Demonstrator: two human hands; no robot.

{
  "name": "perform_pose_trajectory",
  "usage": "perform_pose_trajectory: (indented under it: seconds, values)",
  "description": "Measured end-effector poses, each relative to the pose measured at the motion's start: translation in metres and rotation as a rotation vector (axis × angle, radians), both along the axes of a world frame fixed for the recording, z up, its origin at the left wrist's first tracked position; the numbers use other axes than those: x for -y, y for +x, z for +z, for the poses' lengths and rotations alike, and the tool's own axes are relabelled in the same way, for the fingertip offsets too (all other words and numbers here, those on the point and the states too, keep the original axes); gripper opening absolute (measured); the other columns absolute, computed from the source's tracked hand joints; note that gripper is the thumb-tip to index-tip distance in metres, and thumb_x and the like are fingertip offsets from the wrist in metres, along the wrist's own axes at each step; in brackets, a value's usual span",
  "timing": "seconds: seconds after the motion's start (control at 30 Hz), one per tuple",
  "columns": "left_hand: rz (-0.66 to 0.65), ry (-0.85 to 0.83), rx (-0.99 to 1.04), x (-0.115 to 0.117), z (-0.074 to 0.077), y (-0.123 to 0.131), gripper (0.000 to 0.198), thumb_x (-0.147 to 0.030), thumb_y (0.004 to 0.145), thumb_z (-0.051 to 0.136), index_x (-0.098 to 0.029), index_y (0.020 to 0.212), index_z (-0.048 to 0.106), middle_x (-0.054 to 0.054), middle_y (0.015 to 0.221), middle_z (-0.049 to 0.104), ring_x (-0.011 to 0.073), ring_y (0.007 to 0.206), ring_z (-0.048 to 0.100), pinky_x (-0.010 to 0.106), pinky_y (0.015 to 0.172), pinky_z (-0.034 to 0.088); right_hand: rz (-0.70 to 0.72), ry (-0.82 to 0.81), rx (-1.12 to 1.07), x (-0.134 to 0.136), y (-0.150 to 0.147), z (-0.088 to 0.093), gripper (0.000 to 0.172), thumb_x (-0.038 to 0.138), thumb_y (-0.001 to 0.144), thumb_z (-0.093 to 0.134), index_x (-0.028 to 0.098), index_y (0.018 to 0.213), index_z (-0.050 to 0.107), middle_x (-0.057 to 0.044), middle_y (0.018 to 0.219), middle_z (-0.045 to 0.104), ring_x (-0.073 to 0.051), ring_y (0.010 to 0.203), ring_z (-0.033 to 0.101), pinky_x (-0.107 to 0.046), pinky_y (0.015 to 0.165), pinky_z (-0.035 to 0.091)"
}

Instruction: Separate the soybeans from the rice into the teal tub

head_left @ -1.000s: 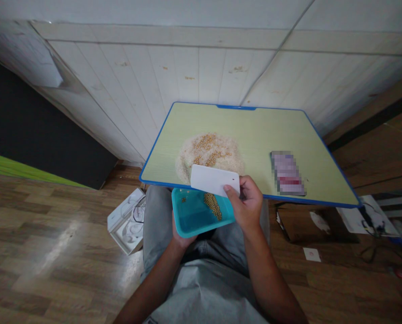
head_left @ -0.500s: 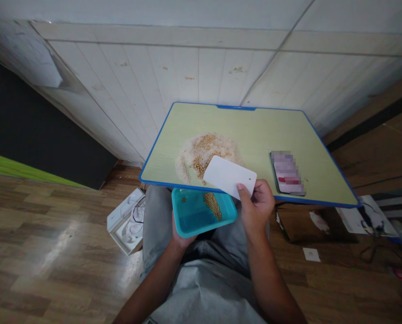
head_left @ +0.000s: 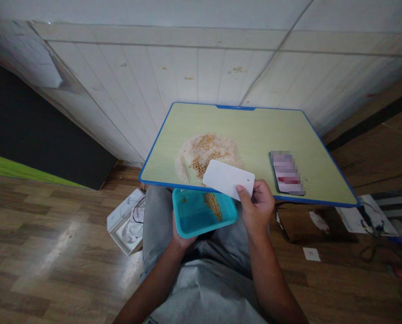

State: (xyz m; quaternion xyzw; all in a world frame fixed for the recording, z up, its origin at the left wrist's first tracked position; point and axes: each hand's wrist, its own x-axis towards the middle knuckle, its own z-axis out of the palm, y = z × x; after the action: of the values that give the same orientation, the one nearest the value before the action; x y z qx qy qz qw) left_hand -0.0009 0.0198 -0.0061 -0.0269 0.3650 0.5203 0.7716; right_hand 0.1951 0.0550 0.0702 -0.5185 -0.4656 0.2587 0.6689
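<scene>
My left hand [head_left: 183,235] grips a teal plastic container [head_left: 191,217] from beneath, just below the table's front edge; most of its fingers are hidden. Inside, soybeans [head_left: 214,208] lie toward the right, with a few at the upper left. Between thumb and fingers, my right hand [head_left: 256,202] pinches a white plastic card [head_left: 228,177] with a small hole near one corner. The card's far end reaches the near edge of a spread pile of rice [head_left: 226,148] mixed with soybeans [head_left: 198,165]. Whether the card touches the tabletop, I cannot tell.
The small table [head_left: 255,128] has a blue rim and stands against a white panelled wall [head_left: 136,81]. A phone [head_left: 286,173] lies on its right side. On the floor are an open white box [head_left: 127,222] at left and a brown carton [head_left: 309,225] at right.
The white card has shifted slightly toward me and to the left, its near edge lower over the container. The container has hardly moved, and the pile looks the same.
</scene>
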Motion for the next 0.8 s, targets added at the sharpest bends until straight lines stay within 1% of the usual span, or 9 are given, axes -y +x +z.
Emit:
perform_pose_trajectory:
  seconds: [0.07, 0.13, 0.2, 0.3, 0.4, 0.5, 0.63, 0.8]
  values:
    - [-0.007, -0.005, -0.015, 0.000, 0.001, 0.000, 0.062, -0.047, 0.116, 0.026, -0.024, 0.130, 0.081, 0.004, 0.136, 0.086, 0.0383, 0.157, 0.059, 0.063, 0.130, 0.050, 0.004, 0.007, -0.006, 0.000, 0.000, 0.000, 0.038, 0.048, 0.088, 0.085, 0.025, 0.079, 0.057, 0.005, 0.069, 0.057, -0.016, 0.065, 0.052, -0.026, 0.061, 0.039]
    - [-0.024, 0.007, -0.006, 0.000, 0.000, -0.001, 0.063, -0.048, 0.117, 0.025, -0.025, 0.130, 0.082, 0.002, 0.139, 0.085, 0.0370, 0.158, 0.058, 0.060, 0.129, 0.052, 0.007, 0.010, -0.004, 0.000, 0.001, 0.001, 0.037, 0.047, 0.088, 0.085, 0.025, 0.079, 0.057, 0.005, 0.069, 0.057, -0.015, 0.064, 0.052, -0.026, 0.061, 0.039]
    - [-0.048, 0.046, 0.024, 0.000, -0.004, -0.003, 0.065, -0.050, 0.117, 0.024, -0.025, 0.131, 0.083, 0.001, 0.144, 0.083, 0.0356, 0.158, 0.059, 0.058, 0.129, 0.053, 0.011, 0.005, 0.002, 0.001, 0.001, 0.002, 0.037, 0.047, 0.088, 0.085, 0.025, 0.078, 0.056, 0.005, 0.069, 0.057, -0.015, 0.064, 0.052, -0.026, 0.061, 0.038]
    - [-0.058, 0.095, 0.052, 0.001, -0.012, -0.005, 0.066, -0.052, 0.117, 0.024, -0.025, 0.134, 0.082, 0.002, 0.147, 0.082, 0.0368, 0.157, 0.060, 0.060, 0.128, 0.053, 0.012, -0.001, -0.003, 0.001, 0.001, 0.003, 0.037, 0.047, 0.087, 0.084, 0.025, 0.077, 0.055, 0.005, 0.068, 0.057, -0.015, 0.064, 0.051, -0.026, 0.060, 0.038]
    - [-0.050, 0.106, 0.058, 0.000, -0.016, -0.006, 0.065, -0.052, 0.117, 0.026, -0.023, 0.137, 0.081, 0.003, 0.149, 0.081, 0.0376, 0.157, 0.060, 0.061, 0.128, 0.053, 0.011, 0.005, -0.009, 0.001, 0.001, 0.004, 0.036, 0.045, 0.087, 0.084, 0.025, 0.077, 0.056, 0.005, 0.068, 0.057, -0.015, 0.064, 0.050, -0.026, 0.060, 0.038]
    - [-0.047, 0.108, 0.060, 0.000, -0.016, -0.005, 0.064, -0.051, 0.116, 0.027, -0.024, 0.138, 0.081, 0.002, 0.151, 0.080, 0.0372, 0.159, 0.058, 0.060, 0.129, 0.052, 0.018, 0.009, -0.011, 0.001, 0.001, 0.004, 0.036, 0.044, 0.087, 0.084, 0.025, 0.077, 0.056, 0.005, 0.068, 0.057, -0.015, 0.063, 0.050, -0.026, 0.060, 0.038]
    - [-0.036, 0.073, 0.038, 0.001, -0.015, -0.006, 0.065, -0.049, 0.116, 0.025, -0.026, 0.132, 0.084, 0.003, 0.146, 0.082, 0.0399, 0.162, 0.055, 0.061, 0.130, 0.052, 0.028, 0.005, 0.001, 0.002, 0.001, 0.005, 0.037, 0.045, 0.087, 0.084, 0.025, 0.077, 0.055, 0.005, 0.069, 0.057, -0.015, 0.064, 0.050, -0.025, 0.060, 0.037]
    - [-0.061, 0.059, 0.055, 0.002, -0.016, -0.007, 0.059, -0.048, 0.115, 0.031, -0.024, 0.139, 0.079, 0.005, 0.150, 0.080, 0.0389, 0.161, 0.057, 0.059, 0.127, 0.054, 0.030, 0.004, 0.011, 0.003, 0.001, 0.004, 0.037, 0.046, 0.088, 0.083, 0.025, 0.078, 0.054, 0.005, 0.068, 0.057, -0.015, 0.063, 0.049, -0.025, 0.059, 0.036]
